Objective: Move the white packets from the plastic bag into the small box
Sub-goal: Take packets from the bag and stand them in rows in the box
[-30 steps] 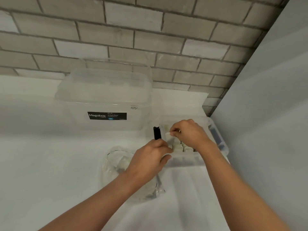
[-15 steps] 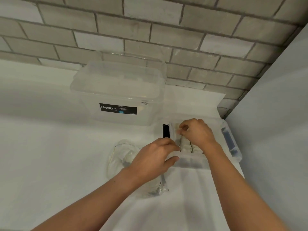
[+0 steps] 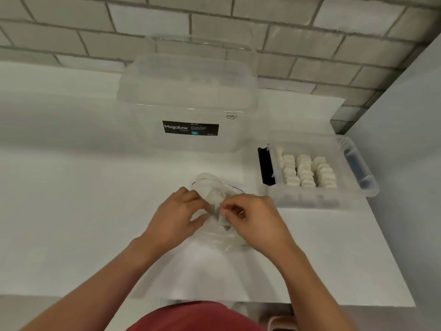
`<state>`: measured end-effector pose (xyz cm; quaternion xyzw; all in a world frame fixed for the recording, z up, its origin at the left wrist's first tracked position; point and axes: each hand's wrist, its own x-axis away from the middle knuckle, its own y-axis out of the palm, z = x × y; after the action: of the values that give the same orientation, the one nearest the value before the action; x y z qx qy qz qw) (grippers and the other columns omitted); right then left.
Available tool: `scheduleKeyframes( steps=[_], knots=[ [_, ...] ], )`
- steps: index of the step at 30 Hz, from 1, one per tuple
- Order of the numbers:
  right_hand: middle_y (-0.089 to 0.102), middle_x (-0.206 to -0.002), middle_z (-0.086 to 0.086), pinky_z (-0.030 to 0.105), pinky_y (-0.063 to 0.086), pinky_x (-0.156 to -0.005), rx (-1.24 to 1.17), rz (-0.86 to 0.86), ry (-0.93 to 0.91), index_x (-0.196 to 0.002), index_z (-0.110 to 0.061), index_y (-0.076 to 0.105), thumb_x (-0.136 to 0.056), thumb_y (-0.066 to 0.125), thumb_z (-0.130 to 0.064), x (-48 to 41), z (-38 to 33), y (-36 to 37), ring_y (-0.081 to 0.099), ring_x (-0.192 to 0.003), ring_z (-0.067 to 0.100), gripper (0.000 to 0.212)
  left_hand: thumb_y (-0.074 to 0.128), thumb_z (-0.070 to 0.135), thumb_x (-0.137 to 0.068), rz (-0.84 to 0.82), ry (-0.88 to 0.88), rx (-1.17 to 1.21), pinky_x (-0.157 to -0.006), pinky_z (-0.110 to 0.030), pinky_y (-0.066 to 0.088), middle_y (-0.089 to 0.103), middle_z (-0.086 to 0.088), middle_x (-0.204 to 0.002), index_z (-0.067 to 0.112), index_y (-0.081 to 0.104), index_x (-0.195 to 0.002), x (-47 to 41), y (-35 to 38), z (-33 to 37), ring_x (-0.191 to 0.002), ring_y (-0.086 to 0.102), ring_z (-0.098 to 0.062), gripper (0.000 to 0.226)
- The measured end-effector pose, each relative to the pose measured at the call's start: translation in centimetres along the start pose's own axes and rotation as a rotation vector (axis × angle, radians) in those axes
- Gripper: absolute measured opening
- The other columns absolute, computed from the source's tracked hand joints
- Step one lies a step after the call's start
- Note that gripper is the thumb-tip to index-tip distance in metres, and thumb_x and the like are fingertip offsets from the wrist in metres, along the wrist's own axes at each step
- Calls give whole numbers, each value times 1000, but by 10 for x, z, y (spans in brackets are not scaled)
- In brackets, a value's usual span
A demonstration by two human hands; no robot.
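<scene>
Three rows of white packets (image 3: 307,172) are seen standing on edge in the small box (image 3: 372,187), which is set at the right of the white table (image 3: 71,211), near the side wall. A good part of the transfer is therefore judged to be done. The work is not finished: at least one pale packet (image 3: 216,199) is still seen inside the crumpled plastic bag (image 3: 216,181), which lies on the table to the left of the box and apart from it. How many more are left in the bag cannot be told, as the clear film is bunched up and partly covered.

The bag is held from both sides. The left hand (image 3: 176,218) is curled round the left side of the film, with the thumb underneath and the fingers over the top. The right hand (image 3: 253,220) is closed in a pinch, thumb against forefinger, at the pale packet. Whether bare packet or film over it is gripped cannot be made out. The packet thus lies between the two hands, touching both, on the near-left side of the box.

A large clear container (image 3: 188,103) with a black label stands farther back, against the brick wall (image 3: 310,15).
</scene>
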<state>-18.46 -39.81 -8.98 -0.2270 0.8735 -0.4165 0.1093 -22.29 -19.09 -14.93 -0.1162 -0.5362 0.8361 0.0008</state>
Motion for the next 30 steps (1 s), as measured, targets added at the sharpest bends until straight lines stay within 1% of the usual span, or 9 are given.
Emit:
scheduleKeyframes(
  steps=[4,9,14,17,20,22,26,28,30],
  knots=[
    [66,-90,-2,33,44,-62,431,-124,98,-86,-23,65,-93,55,-23,-8,13,41,65,-82,28,12,66,45,-89,-197,-43,-40,-78,-25,41,66,12,-114,30,69,-116,0,3,-10,-104,55,-18,32],
    [67,-99,5,33,47,-67,488,-124,199,-97,-14,69,-88,65,-26,-16,21,54,67,-89,30,16,60,49,-90,-241,-38,-109,-88,-30,41,63,9,-121,30,64,-125,-6,7,-11,-112,51,-18,39],
    [67,-103,3,31,38,-61,599,-64,167,-100,-16,71,-93,55,-19,-16,12,63,66,-91,29,18,64,45,-89,-235,16,-62,-86,-30,42,64,8,-116,31,63,-124,-8,4,-16,-109,52,-19,38],
    [67,-98,2,32,46,-59,548,-13,112,-95,-19,74,-93,55,-20,-15,4,69,66,-89,28,19,67,42,-88,-214,26,2,-84,-28,42,63,10,-115,32,65,-119,-7,0,-19,-107,52,-18,33],
    [70,-103,0,37,54,-71,386,-59,91,-103,-24,75,-95,56,-24,-11,-5,68,66,-94,25,21,69,41,-86,-178,51,24,-82,-28,42,64,11,-111,32,66,-115,-6,-2,-20,-104,54,-18,31],
    [72,-100,1,38,54,-74,351,-20,110,-106,-24,74,-93,57,-18,-6,-7,61,67,-91,26,22,70,43,-85,-162,85,11,-83,-29,41,65,11,-110,31,68,-114,-7,-1,-20,-105,54,-19,31],
    [70,-81,3,35,48,-62,366,57,211,-87,-19,71,-86,54,-5,3,5,47,62,-73,32,21,65,49,-87,-204,159,-68,-85,-31,32,65,13,-113,34,67,-118,-12,2,-12,-114,51,-18,34],
    [63,-71,1,33,39,-58,357,36,239,-77,-19,62,-83,53,-2,6,7,45,53,-66,31,20,61,50,-89,-231,173,-110,-83,-32,30,66,12,-109,35,68,-116,-15,3,-7,-111,51,-19,32],
    [61,-71,0,34,42,-59,323,17,240,-78,-21,62,-83,54,-2,7,7,45,53,-68,30,21,57,44,-92,-233,181,-158,-78,-32,27,69,10,-99,32,71,-107,-16,5,-5,-103,53,-20,24]
  ],
)
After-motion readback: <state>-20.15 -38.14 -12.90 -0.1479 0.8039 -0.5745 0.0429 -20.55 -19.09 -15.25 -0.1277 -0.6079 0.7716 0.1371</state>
